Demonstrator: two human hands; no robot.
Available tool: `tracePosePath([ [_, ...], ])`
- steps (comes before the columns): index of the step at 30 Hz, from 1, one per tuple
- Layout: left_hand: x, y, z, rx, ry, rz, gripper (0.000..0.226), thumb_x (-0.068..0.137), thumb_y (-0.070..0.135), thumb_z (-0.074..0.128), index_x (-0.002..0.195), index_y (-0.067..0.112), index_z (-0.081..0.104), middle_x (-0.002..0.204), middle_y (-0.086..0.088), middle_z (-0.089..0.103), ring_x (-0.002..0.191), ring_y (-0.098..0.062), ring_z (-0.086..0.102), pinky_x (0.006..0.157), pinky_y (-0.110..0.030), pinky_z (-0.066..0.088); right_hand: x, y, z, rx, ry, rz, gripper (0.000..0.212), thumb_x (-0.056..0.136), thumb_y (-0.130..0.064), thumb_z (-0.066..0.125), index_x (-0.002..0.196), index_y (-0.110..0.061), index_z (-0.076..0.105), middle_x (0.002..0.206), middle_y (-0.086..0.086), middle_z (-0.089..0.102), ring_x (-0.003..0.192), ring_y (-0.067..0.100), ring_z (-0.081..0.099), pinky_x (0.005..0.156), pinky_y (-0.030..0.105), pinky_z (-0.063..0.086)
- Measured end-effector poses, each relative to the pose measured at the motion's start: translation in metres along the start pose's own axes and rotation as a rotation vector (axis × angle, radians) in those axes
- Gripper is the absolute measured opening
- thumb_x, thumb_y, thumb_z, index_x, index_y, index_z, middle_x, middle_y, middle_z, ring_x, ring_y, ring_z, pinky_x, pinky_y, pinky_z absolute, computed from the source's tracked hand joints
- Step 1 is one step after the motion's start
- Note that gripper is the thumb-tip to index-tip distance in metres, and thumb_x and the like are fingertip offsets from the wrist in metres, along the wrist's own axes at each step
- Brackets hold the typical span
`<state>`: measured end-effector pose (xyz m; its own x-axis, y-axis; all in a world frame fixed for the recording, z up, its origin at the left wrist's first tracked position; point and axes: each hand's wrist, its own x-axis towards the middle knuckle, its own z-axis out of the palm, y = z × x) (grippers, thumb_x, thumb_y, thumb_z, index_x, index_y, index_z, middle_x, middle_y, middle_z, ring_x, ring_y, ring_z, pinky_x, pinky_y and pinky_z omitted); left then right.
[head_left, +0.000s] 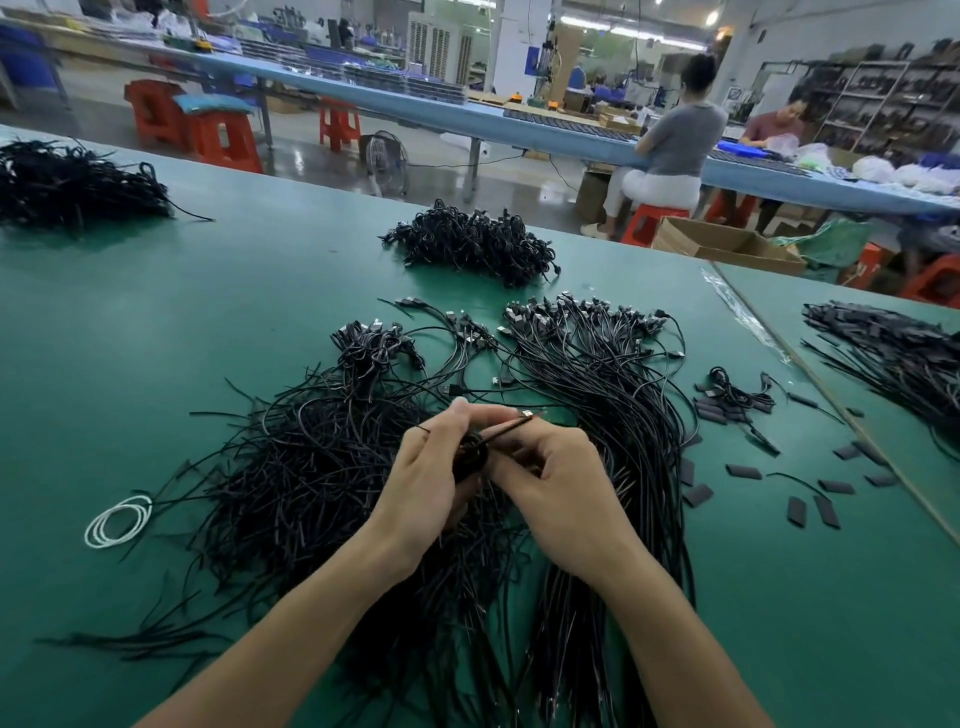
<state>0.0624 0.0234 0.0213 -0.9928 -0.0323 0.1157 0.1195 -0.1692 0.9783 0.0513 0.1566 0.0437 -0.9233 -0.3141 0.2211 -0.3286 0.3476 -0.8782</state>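
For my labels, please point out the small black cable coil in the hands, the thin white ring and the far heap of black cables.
Small black cable coil (470, 456): head view, wound middle.
Thin white ring (93, 531): head view, left strands.
Far heap of black cables (467, 244): head view, middle.

Two bare forearms come in from the near edge, the left forearm (291, 623) from the near left and the right forearm (670, 623) from the near right, and meet at the middle. The left hand (431, 483) has its fingers curled round a coiled black cable (471, 456), thumb raised on the far side. The right hand (563, 486), just beside it and knuckles up, pinches the coil's loose strand with bent fingers.
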Motion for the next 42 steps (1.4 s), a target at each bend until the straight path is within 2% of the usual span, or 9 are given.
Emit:
tracePosePath([
  [7, 0.003, -0.007, -0.003, -0.038, 0.068, 0.046, 0.05, 0.108, 0.04, 0.027, 0.103, 0.03, 0.076, 0.042, 0.007, 0.034, 0.037, -0.009, 0.025, 0.041, -0.019, 0.025, -0.007, 0.001, 0.004, 0.004, 0.213, 0.066, 0.008, 0.082, -0.023, 0.08, 0.079, -0.026, 0.074, 0.069, -0.011, 0.07, 0.06, 0.001, 0.059, 0.059, 0.017, 0.046],
  [13, 0.006, -0.01, -0.004, -0.068, 0.088, 0.026, 0.048, 0.094, 0.054, 0.042, 0.093, 0.023, 0.079, 0.052, -0.001, 0.046, 0.043, -0.012, 0.034, 0.041, -0.02, 0.028, -0.011, -0.008, 0.011, -0.242, 0.168, -0.129, 0.019, 0.09, -0.005, 0.067, 0.096, -0.021, 0.075, 0.094, -0.018, 0.064, 0.092, -0.003, 0.06, 0.08, 0.006, 0.044],
  [19, 0.005, -0.016, -0.005, -0.055, 0.145, -0.037, 0.063, 0.084, 0.073, 0.045, 0.059, 0.018, 0.065, 0.049, -0.001, 0.044, 0.04, -0.011, 0.036, 0.039, -0.023, 0.03, -0.013, -0.008, 0.01, -0.519, 0.113, -0.176, 0.015, 0.098, -0.015, 0.06, 0.106, -0.018, 0.072, 0.096, -0.01, 0.058, 0.09, 0.006, 0.056, 0.082, 0.02, 0.05],
  [25, 0.006, -0.014, -0.003, -0.095, 0.179, -0.154, 0.064, 0.096, 0.061, 0.045, 0.045, 0.022, 0.047, 0.043, 0.004, 0.036, 0.037, -0.013, 0.032, 0.04, -0.022, 0.027, -0.019, -0.013, 0.013, -0.95, -0.03, -0.499, 0.007, 0.085, -0.01, 0.069, 0.09, -0.015, 0.068, 0.094, -0.001, 0.063, 0.095, 0.019, 0.059, 0.081, 0.033, 0.051],
  [30, 0.004, -0.011, -0.008, -0.061, -0.059, -0.483, 0.048, 0.1, 0.038, 0.048, 0.055, 0.024, 0.051, 0.048, 0.004, 0.032, 0.04, -0.009, 0.022, 0.039, -0.016, 0.018, -0.01, -0.018, -0.003, -1.017, -0.098, -0.679, 0.008, 0.085, -0.015, 0.063, 0.091, -0.017, 0.069, 0.099, -0.002, 0.062, 0.095, 0.02, 0.055, 0.082, 0.031, 0.043],
  [33, 0.004, -0.009, -0.011, -0.046, -0.16, -0.646, 0.057, 0.098, 0.019, 0.038, 0.042, 0.023, 0.048, 0.045, 0.003, 0.035, 0.036, -0.007, 0.022, 0.036, -0.011, 0.014, -0.006, -0.022, -0.008, -0.895, -0.199, -0.563, 0.008, 0.091, -0.023, 0.062, 0.09, -0.019, 0.069, 0.096, -0.005, 0.063, 0.093, 0.016, 0.057, 0.084, 0.033, 0.046],
  [36, 0.006, -0.01, -0.014, -0.101, -0.282, -0.706, 0.061, 0.099, 0.054, 0.041, 0.045, 0.024, 0.04, 0.047, 0.006, 0.03, 0.035, -0.005, 0.02, 0.031, -0.011, 0.014, -0.005, -0.02, -0.008, -0.722, -0.228, -0.343, 0.007, 0.093, -0.025, 0.062, 0.088, -0.02, 0.065, 0.09, -0.007, 0.062, 0.091, 0.014, 0.054, 0.09, 0.034, 0.043],
  [39, 0.005, -0.01, -0.019, -0.164, -0.474, -0.682, 0.064, 0.068, 0.087, 0.056, 0.056, 0.025, 0.041, 0.056, 0.007, 0.028, 0.04, -0.004, 0.018, 0.031, -0.013, 0.015, -0.005, -0.015, -0.012, -0.597, -0.225, -0.188, 0.007, 0.091, -0.023, 0.065, 0.084, -0.023, 0.065, 0.088, -0.009, 0.062, 0.089, 0.011, 0.055, 0.086, 0.033, 0.045],
  [42, 0.002, -0.007, -0.026, -0.096, -0.695, -0.55, 0.046, 0.06, 0.056, 0.086, 0.076, 0.024, 0.057, 0.062, 0.009, 0.03, 0.047, -0.001, 0.022, 0.035, -0.011, 0.019, -0.005, -0.016, -0.016, -0.521, -0.254, -0.106, 0.007, 0.089, -0.026, 0.068, 0.082, -0.027, 0.066, 0.089, -0.013, 0.057, 0.085, 0.004, 0.053, 0.078, 0.028, 0.045],
])
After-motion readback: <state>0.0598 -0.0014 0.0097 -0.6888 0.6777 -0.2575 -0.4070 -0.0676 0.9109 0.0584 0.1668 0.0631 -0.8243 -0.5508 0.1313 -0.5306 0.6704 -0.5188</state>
